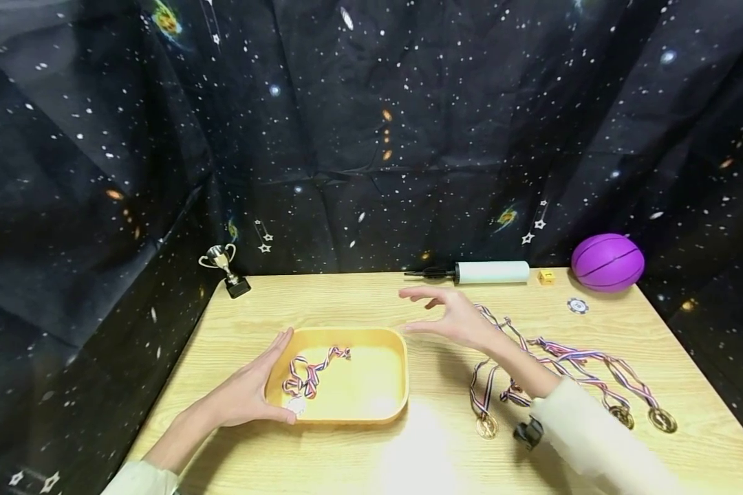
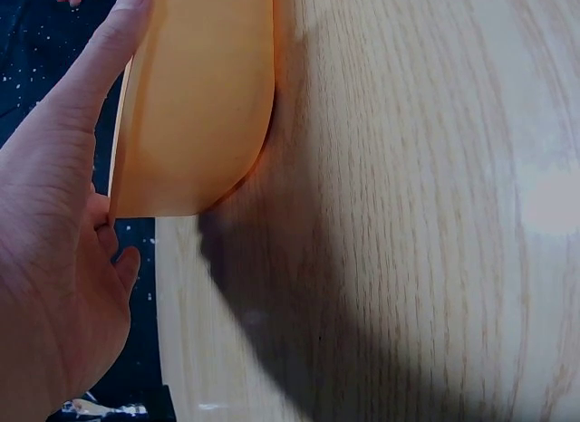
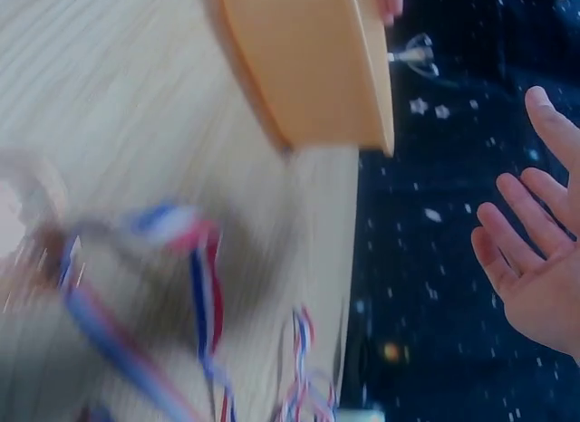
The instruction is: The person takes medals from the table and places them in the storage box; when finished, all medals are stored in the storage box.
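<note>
A yellow-orange plastic bin [image 1: 374, 379] sits on the table, left of its middle. My left hand [image 1: 248, 388] holds its left end, thumb at the near rim and fingers along the far left corner. Inside the bin lie a silvery medal [image 1: 296, 405] and its striped red, white and blue ribbon [image 1: 311, 376]. Just beyond the bin's right end, my right hand [image 1: 450, 317] hovers above the table, thumb and fingers spread apart with nothing between them. The right wrist view also shows this empty hand [image 3: 548, 268], its fingers extended.
Several gold medals, one nearest the bin [image 1: 486, 425], lie right with tangled ribbons [image 1: 569, 357], partly under my right forearm. Along the back stand a small trophy cup [image 1: 221, 265], a white hand pump [image 1: 492, 272], a yellow cube [image 1: 546, 277] and a purple ball [image 1: 608, 262]. A poker chip [image 1: 577, 306] lies nearby.
</note>
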`<state>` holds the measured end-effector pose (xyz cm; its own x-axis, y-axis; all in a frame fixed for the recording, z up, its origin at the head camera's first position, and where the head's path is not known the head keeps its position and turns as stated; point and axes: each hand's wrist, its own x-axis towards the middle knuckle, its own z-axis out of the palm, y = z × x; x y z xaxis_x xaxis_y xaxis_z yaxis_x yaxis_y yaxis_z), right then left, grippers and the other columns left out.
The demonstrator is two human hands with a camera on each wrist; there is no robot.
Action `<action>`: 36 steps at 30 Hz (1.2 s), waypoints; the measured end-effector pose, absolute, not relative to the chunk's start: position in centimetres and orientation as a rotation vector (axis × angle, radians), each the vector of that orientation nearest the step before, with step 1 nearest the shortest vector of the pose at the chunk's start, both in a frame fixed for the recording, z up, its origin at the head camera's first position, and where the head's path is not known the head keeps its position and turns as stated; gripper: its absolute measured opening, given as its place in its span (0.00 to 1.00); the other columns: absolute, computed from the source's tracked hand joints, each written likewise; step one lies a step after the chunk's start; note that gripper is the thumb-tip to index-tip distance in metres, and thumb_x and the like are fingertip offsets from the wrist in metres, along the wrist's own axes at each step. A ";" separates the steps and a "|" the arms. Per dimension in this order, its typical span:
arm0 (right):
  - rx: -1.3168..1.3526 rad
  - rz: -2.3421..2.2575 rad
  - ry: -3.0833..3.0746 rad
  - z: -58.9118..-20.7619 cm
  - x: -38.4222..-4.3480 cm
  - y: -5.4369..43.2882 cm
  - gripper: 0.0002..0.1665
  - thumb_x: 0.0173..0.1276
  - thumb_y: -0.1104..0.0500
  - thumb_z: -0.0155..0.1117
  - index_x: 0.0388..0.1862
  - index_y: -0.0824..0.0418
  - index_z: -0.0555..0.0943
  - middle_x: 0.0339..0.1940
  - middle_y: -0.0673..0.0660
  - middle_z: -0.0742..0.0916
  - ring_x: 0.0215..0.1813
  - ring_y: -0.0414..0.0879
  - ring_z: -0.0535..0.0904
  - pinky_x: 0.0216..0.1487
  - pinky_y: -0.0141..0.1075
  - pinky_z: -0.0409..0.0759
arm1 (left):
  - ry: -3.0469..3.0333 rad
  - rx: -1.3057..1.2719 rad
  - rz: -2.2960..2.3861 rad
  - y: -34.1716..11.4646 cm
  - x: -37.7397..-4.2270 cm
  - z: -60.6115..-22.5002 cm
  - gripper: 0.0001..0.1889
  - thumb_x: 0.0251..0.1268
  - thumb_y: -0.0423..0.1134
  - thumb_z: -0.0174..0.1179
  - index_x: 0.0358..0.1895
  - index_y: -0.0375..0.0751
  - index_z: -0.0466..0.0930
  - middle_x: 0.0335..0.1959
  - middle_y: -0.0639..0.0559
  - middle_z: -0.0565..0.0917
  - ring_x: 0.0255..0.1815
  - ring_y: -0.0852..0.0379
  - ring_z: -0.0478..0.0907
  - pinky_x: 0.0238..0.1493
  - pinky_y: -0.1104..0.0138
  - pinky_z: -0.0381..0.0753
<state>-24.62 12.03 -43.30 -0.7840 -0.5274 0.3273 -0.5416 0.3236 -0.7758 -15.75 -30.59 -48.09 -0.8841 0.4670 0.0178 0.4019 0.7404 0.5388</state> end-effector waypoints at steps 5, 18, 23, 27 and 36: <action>1.015 1.440 -2.607 -43.3 -23.3 15.8 0.37 0.61 0.56 0.85 0.70 0.57 0.83 0.64 0.54 0.88 0.64 0.54 0.82 0.62 0.54 0.84 | 2.825 0.702 0.826 -30.7 -15.7 -48.2 0.79 0.40 0.73 0.81 0.89 0.44 0.37 0.88 0.41 0.42 0.87 0.40 0.45 0.81 0.42 0.53; 1.028 1.364 -2.709 -46.7 -18.2 22.6 0.38 0.61 0.53 0.84 0.71 0.50 0.82 0.62 0.47 0.88 0.55 0.45 0.85 0.52 0.44 0.88 | 2.837 0.684 0.822 -30.8 -15.6 -48.4 0.79 0.39 0.70 0.83 0.89 0.46 0.36 0.88 0.43 0.42 0.87 0.42 0.45 0.81 0.42 0.52; 1.046 1.370 -2.663 -47.9 -16.2 23.8 0.34 0.59 0.54 0.85 0.65 0.55 0.85 0.50 0.47 0.90 0.41 0.43 0.85 0.38 0.40 0.87 | 2.839 0.694 0.818 -30.7 -15.6 -48.2 0.79 0.39 0.70 0.83 0.89 0.45 0.37 0.88 0.44 0.42 0.87 0.42 0.45 0.81 0.43 0.51; 1.088 1.411 -2.642 -49.0 -14.9 24.1 0.32 0.58 0.56 0.85 0.61 0.60 0.85 0.41 0.51 0.87 0.35 0.44 0.82 0.32 0.37 0.85 | 2.841 0.691 0.807 -30.8 -15.6 -48.2 0.79 0.39 0.72 0.82 0.89 0.45 0.37 0.88 0.44 0.42 0.87 0.42 0.46 0.81 0.43 0.51; 1.044 1.311 -2.718 -51.0 -12.9 23.5 0.32 0.57 0.52 0.85 0.58 0.63 0.86 0.45 0.51 0.87 0.37 0.42 0.77 0.34 0.33 0.80 | 2.833 0.686 0.800 -30.6 -15.8 -48.3 0.79 0.39 0.72 0.81 0.89 0.45 0.37 0.88 0.45 0.42 0.87 0.44 0.45 0.82 0.61 0.45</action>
<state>-12.91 23.53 -50.95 -0.7849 -0.5775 0.2244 -0.5352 0.4496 -0.7152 -15.82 -30.61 -48.30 -0.8901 0.4556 0.0084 0.3927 0.7575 0.5215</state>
